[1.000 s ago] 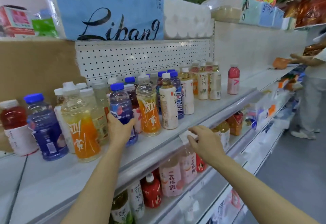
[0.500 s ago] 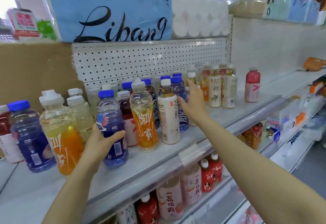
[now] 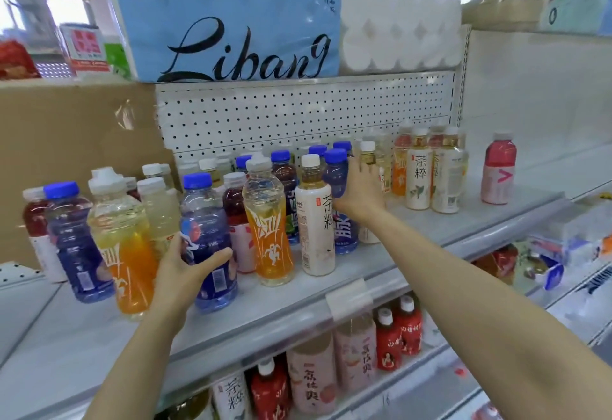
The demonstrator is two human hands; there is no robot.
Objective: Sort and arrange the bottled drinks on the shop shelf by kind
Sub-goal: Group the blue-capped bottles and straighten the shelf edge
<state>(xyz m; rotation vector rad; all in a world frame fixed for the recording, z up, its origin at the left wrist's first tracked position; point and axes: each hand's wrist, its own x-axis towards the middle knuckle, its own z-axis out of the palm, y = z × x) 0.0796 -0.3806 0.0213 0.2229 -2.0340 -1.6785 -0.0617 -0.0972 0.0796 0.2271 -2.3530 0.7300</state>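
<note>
Grip, left hand [image 3: 185,264]: I held upright blue-capped bottle [image 3: 208,244]; right hand [image 3: 359,192] wrapped its upright twin [image 3: 339,188], up-shelf rightward

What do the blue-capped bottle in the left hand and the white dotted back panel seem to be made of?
The blue-capped bottle in the left hand looks like clear glossy plastic: liquid shows through and highlights glint. The white dotted back panel looks like painted perforated metal, though the matte finish leaves that open.
</note>
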